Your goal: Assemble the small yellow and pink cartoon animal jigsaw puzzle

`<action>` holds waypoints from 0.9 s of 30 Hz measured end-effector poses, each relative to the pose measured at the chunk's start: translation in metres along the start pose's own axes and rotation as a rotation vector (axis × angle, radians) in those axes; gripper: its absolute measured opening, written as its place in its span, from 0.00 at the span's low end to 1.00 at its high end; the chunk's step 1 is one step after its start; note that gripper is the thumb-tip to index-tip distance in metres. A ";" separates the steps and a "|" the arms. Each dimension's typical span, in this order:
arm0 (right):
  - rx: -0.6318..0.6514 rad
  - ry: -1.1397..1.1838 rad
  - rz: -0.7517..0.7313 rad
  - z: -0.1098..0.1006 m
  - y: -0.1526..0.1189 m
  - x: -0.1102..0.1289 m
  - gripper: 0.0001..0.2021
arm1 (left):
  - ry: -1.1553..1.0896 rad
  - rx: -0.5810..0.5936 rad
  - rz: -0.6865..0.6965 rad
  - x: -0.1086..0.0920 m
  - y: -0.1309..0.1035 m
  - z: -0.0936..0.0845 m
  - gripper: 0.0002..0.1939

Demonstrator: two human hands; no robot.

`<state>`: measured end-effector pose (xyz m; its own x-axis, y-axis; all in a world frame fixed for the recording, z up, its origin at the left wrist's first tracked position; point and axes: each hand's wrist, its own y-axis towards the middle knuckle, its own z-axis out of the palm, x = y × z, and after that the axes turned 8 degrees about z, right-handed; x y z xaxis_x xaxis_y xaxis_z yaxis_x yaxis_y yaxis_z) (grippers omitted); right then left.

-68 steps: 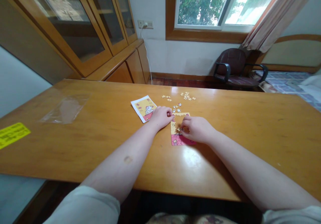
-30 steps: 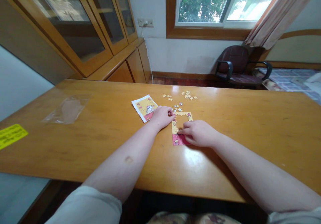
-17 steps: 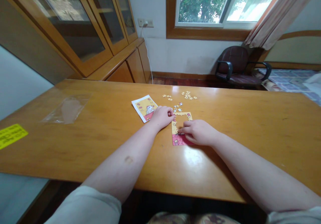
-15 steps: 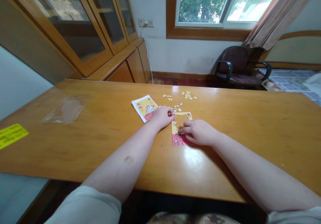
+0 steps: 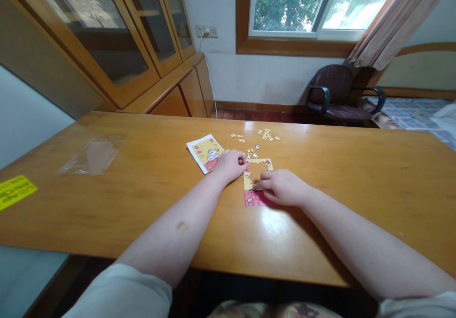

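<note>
A partly assembled jigsaw puzzle (image 5: pixel 251 199), yellow above and pink below, lies on the wooden table with an opening in its middle. My right hand (image 5: pixel 283 187) is over its right side, fingers bent and close together, the tips at a puzzle piece by the lower edge of the opening. Curled at the puzzle's upper left edge is my left hand (image 5: pixel 231 165); whether its fingers hold anything is hidden. It partly covers the picture card (image 5: pixel 204 149), which shows a white cartoon character on yellow and pink. Several loose printed pieces (image 5: pixel 252 154) lie just beyond the puzzle.
Plain-backed pieces lie farther back in a small group (image 5: pixel 238 137) and a bigger group (image 5: pixel 268 135). On the left are a clear plastic bag (image 5: pixel 98 156) and a yellow label (image 5: pixel 17 192). A glass-fronted cabinet (image 5: pixel 142 71) and an armchair (image 5: pixel 331 90) stand beyond the table (image 5: pixel 142 204).
</note>
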<state>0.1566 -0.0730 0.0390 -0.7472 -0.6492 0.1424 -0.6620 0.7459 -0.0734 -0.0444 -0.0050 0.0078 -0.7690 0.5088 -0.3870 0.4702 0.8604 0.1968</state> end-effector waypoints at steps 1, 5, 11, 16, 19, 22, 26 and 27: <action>0.003 -0.003 0.000 0.000 0.000 0.001 0.16 | -0.001 -0.002 -0.001 0.000 0.000 0.000 0.06; 0.013 0.001 0.002 0.000 0.001 0.003 0.16 | -0.007 0.003 -0.012 -0.001 0.000 -0.001 0.06; 0.020 0.019 -0.005 0.002 0.002 0.003 0.17 | 0.000 0.008 -0.011 -0.002 0.000 -0.002 0.06; 0.006 0.048 0.012 0.002 0.001 0.001 0.16 | -0.009 -0.030 -0.027 0.000 0.001 -0.001 0.06; 0.013 0.058 0.018 0.002 0.001 0.002 0.16 | -0.004 -0.071 -0.058 0.001 0.001 0.000 0.05; 0.029 0.065 0.008 0.002 0.001 0.003 0.16 | 0.011 -0.093 -0.083 0.003 0.000 0.001 0.05; -0.040 0.047 0.113 0.003 0.003 -0.001 0.15 | 0.014 -0.116 -0.094 0.006 0.000 0.001 0.09; -0.072 0.039 0.178 0.003 0.003 -0.005 0.15 | 0.014 -0.122 -0.113 0.006 -0.001 0.001 0.10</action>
<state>0.1581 -0.0675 0.0348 -0.8482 -0.5011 0.1718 -0.5130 0.8579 -0.0302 -0.0489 -0.0025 0.0050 -0.8201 0.4086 -0.4006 0.3255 0.9089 0.2608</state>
